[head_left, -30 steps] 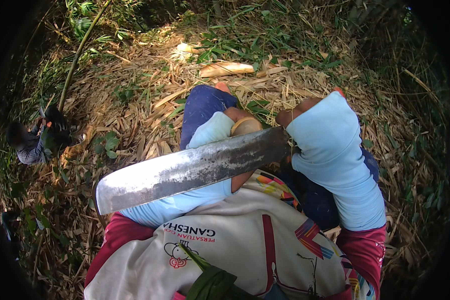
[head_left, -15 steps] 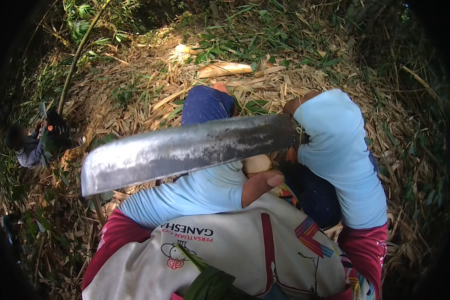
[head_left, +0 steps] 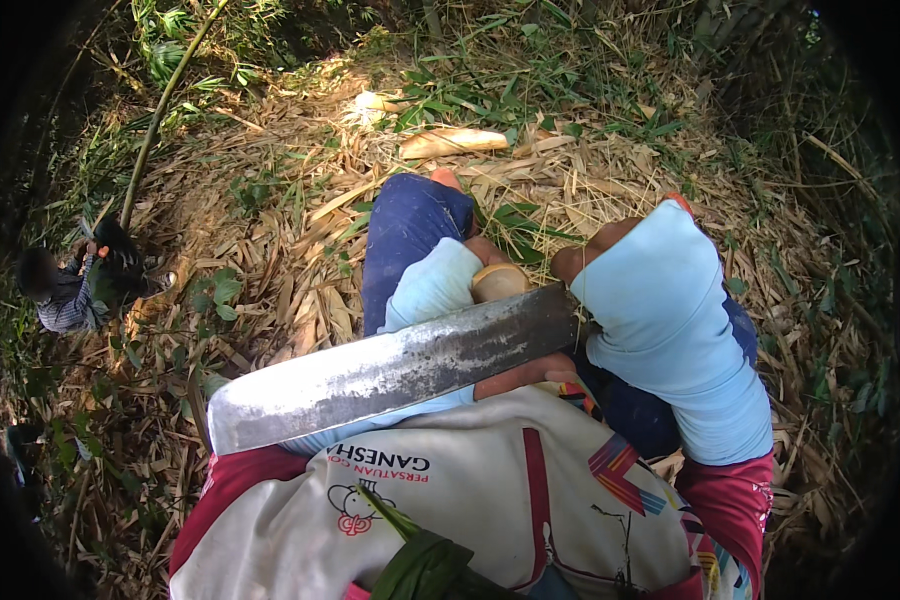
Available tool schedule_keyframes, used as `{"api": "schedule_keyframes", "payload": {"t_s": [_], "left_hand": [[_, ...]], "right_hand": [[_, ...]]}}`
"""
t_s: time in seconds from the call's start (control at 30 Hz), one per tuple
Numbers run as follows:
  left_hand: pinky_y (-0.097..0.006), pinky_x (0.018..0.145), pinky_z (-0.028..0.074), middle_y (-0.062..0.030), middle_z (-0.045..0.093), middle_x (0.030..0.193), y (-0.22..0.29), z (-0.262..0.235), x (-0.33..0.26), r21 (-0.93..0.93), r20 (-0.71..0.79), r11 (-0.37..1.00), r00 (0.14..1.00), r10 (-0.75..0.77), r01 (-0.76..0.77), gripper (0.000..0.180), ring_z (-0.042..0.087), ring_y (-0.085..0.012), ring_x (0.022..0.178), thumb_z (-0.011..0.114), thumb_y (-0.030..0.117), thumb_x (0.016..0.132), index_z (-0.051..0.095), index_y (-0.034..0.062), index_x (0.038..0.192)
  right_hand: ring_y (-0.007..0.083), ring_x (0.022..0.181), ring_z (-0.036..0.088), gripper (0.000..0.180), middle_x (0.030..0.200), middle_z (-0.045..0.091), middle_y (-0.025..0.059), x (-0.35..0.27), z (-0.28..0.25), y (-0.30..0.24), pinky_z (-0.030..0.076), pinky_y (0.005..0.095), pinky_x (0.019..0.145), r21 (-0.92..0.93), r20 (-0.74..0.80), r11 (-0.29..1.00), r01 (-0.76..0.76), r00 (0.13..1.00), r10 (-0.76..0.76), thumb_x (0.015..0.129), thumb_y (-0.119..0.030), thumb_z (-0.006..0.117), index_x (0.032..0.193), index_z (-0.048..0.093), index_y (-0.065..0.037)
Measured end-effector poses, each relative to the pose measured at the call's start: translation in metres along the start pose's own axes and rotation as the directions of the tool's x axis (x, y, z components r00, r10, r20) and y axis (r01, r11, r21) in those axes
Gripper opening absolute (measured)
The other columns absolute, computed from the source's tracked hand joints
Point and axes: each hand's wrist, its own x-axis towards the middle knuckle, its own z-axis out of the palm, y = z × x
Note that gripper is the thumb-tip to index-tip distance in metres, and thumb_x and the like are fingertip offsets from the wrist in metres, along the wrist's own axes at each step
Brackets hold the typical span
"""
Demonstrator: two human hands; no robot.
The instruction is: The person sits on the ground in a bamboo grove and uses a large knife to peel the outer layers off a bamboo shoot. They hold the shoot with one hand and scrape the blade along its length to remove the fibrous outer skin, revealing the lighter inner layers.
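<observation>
At the far left another person in a checked top [head_left: 65, 302] was low among the plants near a slanting stem [head_left: 160, 110], and to the right of them a broad steel blade [head_left: 390, 370] stretched rightward across the person's left forearm. Near the middle, by the navy-clad knee [head_left: 410, 230], the left hand [head_left: 518, 377], partly hidden behind the blade, was wrapped around a pale round-ended piece [head_left: 500, 283], whose end showed just above the blade's upper edge. Farther right, the right hand [head_left: 600, 243], largely covered by a light blue sleeve [head_left: 660, 300], was clenched at the blade's base, the handle hidden.
</observation>
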Motion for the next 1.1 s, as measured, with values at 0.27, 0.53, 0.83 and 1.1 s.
{"api": "schedule_keyframes", "payload": {"t_s": [0.27,0.53,0.83,1.1], "left_hand": [[-0.052,0.075,0.062,-0.0181,0.064,0.093,0.006,0.055,-0.007,0.806,0.097,0.545,0.961,0.26,-0.229,0.037,0.071,-0.0332,0.084,0.068,0.031,0.093,0.054,-0.0006,0.107],[-0.058,0.077,0.06,-0.0249,0.064,0.094,0.014,0.065,-0.006,0.114,-0.279,0.988,0.958,-0.067,0.103,0.042,0.07,-0.0422,0.088,0.068,0.033,0.093,0.053,-0.0046,0.105],[-0.037,0.079,0.061,-0.0231,0.07,0.094,0.04,0.074,0.001,0.908,0.299,0.258,0.943,0.148,-0.329,0.022,0.07,-0.028,0.098,0.077,0.005,0.081,0.065,-0.0049,0.097],[-0.031,0.061,0.052,-0.0079,0.066,0.077,0.033,0.063,0.023,0.934,0.322,-0.216,0.931,0.171,-0.283,0.058,0.067,-0.0172,0.069,0.097,0.037,0.062,0.065,-0.0015,0.091]], "right_hand": [[0.0253,0.063,0.062,0.022,0.066,0.055,0.0028,-0.004,0.003,0.002,0.047,0.0405,0.055,-0.003,-0.006,1.0,0.015,1.0,-0.015,0.064,-0.021,0.07,0.086,0.069,-0.017],[0.0267,0.06,0.065,0.01,0.063,0.058,0.005,0.0,-0.002,-0.001,0.048,0.0411,0.053,-0.003,-0.026,1.0,0.025,0.999,-0.025,0.079,-0.019,0.063,0.082,0.07,-0.013],[0.0264,0.063,0.064,0.028,0.065,0.058,0.0036,0.002,-0.009,0.004,0.05,0.0414,0.058,-0.01,0.073,1.0,0.003,0.997,-0.002,0.054,-0.021,0.077,0.079,0.067,-0.015],[0.0283,0.063,0.067,0.026,0.065,0.06,0.0058,0.011,-0.018,0.013,0.052,0.041,0.057,-0.024,0.129,0.999,-0.032,0.991,0.034,0.054,-0.019,0.075,0.077,0.067,-0.011]]}}
